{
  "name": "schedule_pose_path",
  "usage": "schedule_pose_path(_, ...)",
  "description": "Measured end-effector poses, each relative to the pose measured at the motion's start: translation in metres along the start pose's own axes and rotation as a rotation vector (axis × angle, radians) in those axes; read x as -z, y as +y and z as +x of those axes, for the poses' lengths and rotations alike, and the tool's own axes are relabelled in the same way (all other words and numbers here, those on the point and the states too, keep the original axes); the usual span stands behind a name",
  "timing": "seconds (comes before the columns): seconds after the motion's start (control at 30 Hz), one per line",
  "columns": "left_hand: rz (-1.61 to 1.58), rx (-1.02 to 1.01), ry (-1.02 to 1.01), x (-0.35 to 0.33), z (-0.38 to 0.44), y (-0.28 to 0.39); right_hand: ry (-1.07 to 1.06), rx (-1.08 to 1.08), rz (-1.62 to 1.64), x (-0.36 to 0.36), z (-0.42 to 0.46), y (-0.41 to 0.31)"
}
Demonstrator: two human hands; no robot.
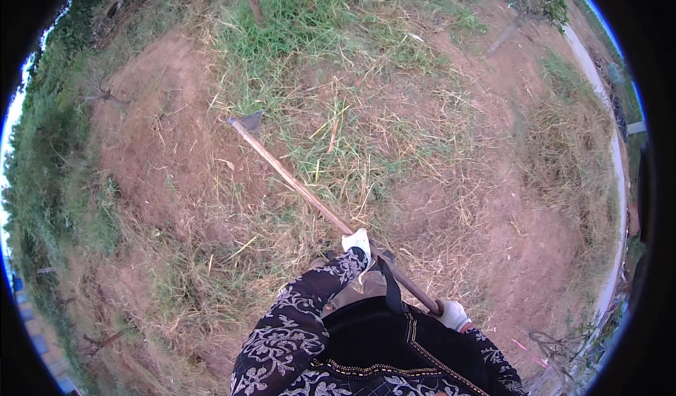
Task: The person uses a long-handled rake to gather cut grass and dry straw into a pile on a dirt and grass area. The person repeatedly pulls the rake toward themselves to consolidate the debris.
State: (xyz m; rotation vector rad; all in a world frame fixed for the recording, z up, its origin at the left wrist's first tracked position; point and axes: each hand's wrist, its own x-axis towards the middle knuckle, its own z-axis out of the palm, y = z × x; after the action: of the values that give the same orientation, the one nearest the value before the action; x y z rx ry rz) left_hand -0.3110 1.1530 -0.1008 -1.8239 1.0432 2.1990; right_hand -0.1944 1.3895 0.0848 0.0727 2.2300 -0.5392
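A hoe with a long wooden handle point(296, 182) runs slantwise across the view, from upper left to lower right. Its dark metal blade point(250, 120) is at the far end, at the edge of some cut grass. My left hand point(357, 241), in a white glove, grips the handle around its middle, in front of my body. My right hand point(451, 314), also gloved in white, is closed on the handle's near end by my right side. Whether the blade touches the ground I cannot tell.
Green grass point(301, 21) grows around a tree trunk point(254, 0) ahead. Dry cut stalks point(364, 185) litter the reddish soil. A small leafy tree point(512, 26) leans at the upper right, near a pale curved strip point(615, 169). Dense bushes point(47, 158) line the left.
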Motion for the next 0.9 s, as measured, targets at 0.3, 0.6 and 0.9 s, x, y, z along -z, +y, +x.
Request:
schedule_pose_path(0.3,0.068,-0.504,-0.187,-0.024,0.024,0.213,0.177,0.326,-0.006,0.014,0.110,-0.124)
schedule_pose_path(0.6,-0.021,-0.198,0.168,0.044,0.103,-0.041,-0.187,-0.106,-0.192,0.004,0.028,-0.045)
schedule_pose_path(0.9,0.451,0.210,0.259,0.046,-0.018,-0.045,-0.200,-0.016,0.024,0.001,-0.026,0.001)
